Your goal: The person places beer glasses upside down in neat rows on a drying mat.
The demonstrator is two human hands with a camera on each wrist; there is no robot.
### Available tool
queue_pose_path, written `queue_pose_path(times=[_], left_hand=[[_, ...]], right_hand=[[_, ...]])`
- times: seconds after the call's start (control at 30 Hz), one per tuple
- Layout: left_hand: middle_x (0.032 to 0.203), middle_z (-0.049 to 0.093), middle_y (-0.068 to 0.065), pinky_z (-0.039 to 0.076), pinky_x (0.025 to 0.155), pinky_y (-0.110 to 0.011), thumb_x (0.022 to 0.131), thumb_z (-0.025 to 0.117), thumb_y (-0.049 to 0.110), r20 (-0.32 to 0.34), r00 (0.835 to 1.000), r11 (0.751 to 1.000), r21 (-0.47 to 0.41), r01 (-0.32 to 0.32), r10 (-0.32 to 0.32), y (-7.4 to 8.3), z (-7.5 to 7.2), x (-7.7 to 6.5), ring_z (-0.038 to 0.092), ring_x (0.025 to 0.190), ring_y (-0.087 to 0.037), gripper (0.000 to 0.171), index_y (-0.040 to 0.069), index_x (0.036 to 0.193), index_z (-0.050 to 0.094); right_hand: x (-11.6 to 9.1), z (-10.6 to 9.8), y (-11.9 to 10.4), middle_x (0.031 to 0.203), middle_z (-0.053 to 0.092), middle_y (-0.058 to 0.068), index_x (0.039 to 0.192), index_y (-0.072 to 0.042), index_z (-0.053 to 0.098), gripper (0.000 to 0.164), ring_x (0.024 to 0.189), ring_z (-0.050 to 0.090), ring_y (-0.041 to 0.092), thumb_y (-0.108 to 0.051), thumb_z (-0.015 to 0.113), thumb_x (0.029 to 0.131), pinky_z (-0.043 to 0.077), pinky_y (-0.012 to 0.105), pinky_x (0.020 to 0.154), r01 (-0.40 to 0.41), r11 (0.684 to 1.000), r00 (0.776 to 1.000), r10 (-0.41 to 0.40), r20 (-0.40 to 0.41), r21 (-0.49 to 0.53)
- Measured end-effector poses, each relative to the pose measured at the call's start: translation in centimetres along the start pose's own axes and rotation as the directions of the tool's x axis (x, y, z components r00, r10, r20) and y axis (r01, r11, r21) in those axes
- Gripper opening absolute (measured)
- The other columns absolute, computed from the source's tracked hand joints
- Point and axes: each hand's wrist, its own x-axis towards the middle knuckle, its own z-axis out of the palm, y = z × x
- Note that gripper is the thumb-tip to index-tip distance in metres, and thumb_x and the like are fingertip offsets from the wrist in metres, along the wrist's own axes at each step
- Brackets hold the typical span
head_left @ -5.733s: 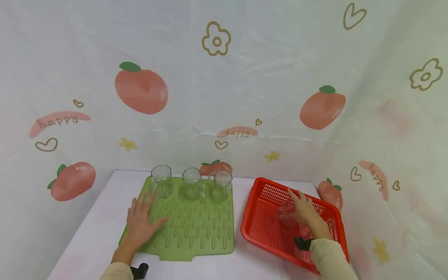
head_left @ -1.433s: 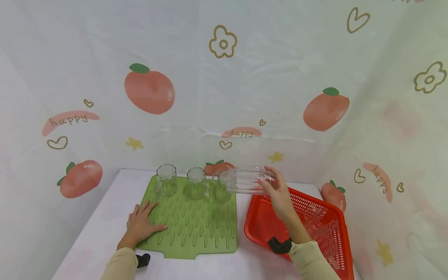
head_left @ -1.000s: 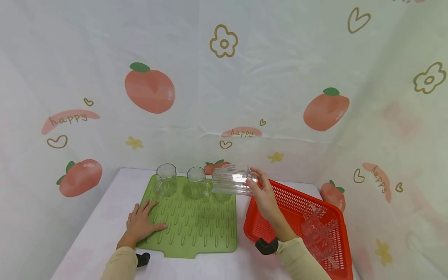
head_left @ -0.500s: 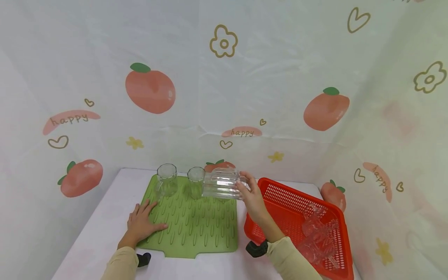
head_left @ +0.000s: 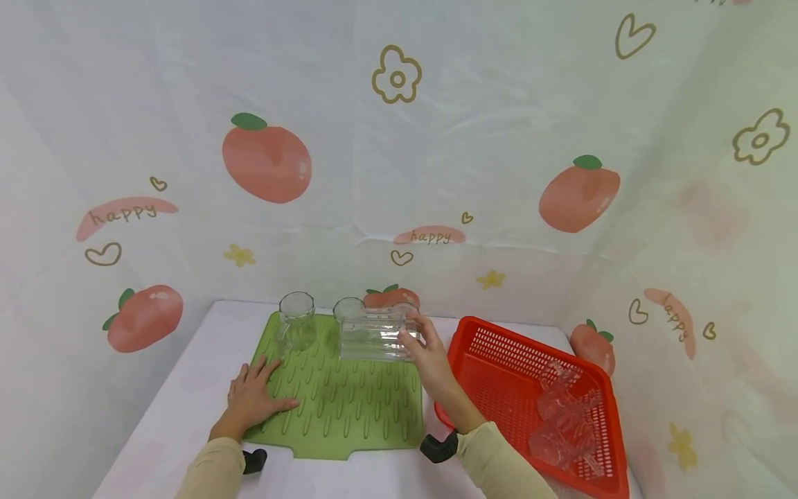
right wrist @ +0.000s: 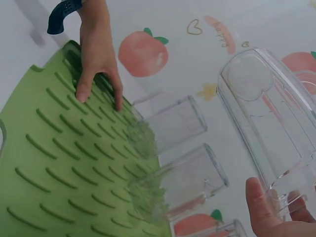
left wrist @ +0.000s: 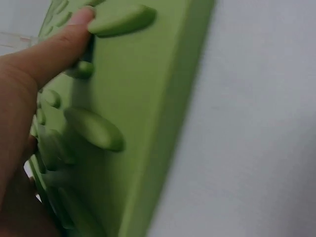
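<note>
Farther left over the green mat (head_left: 349, 423), the glass mug (head_left: 373, 341) has been carried by the right hand (head_left: 431, 357) since half a second ago, so that the middle standing mug (head_left: 348, 309) is now overlapped by it in the head view. It is held on its side, apparently lifted clear of the mat. By the right hand's grip it is clamped near one end, thumb and fingers being curled about opposite sides; whether rim or base is held cannot be told. The left hand (head_left: 252, 398) is laid on the mat with fingers spread, nothing being held in its grip. More glassware (head_left: 564, 423) is piled in the red basket (head_left: 489, 381).

Thick, rigid glass is suggested by the look of the walls, so a fair weight should be expected, with no give under the fingers and a risk of chipping if a neighbour is knocked. Its smooth sides would probably be made slippery by any moisture, though none can be made out. Better balance would likely be had from a hold around the middle of the body; with one end taken, some droop should be resisted by firm, even pressure
</note>
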Motion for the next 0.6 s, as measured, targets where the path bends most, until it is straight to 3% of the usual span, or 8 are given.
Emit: queue_pose_path(times=[0.2, 0.6], left_hand=[[0.164, 0.020, -0.032, 0.016, 0.113, -0.083, 0.072, 0.084, 0.061, 0.008, 1.000, 1.000, 0.020, 0.007, -0.007, 0.1, -0.1, 0.0, 0.010, 0.147, -0.067, 0.109, 0.007, 0.155, 0.038], [0.163, 0.021, -0.034, 0.018, 0.113, -0.082, 0.073, 0.085, 0.058, 0.016, 1.000, 1.000, 0.030, 0.004, -0.005, 0.4, -0.4, 0.0, 0.012, 0.145, -0.069, 0.109, 0.004, 0.154, 0.038]], right_hand=[[0.0, 0.9, 0.9, 0.153, 0.041, 0.017, 0.149, -0.012, 0.039, 0.049, 0.122, 0.061, 0.024, -0.026, 0.056, 0.105, 0.055, 0.037, 0.101, -0.001, 1.000, 1.000, 0.001, 0.027, -0.001], [0.3, 2.6, 3.2, 0.148, 0.042, 0.018, 0.146, -0.010, 0.041, 0.048, 0.120, 0.056, 0.022, -0.026, 0.059, 0.104, 0.053, 0.035, 0.094, -0.025, 1.000, 1.000, 0.025, 0.007, -0.004]])
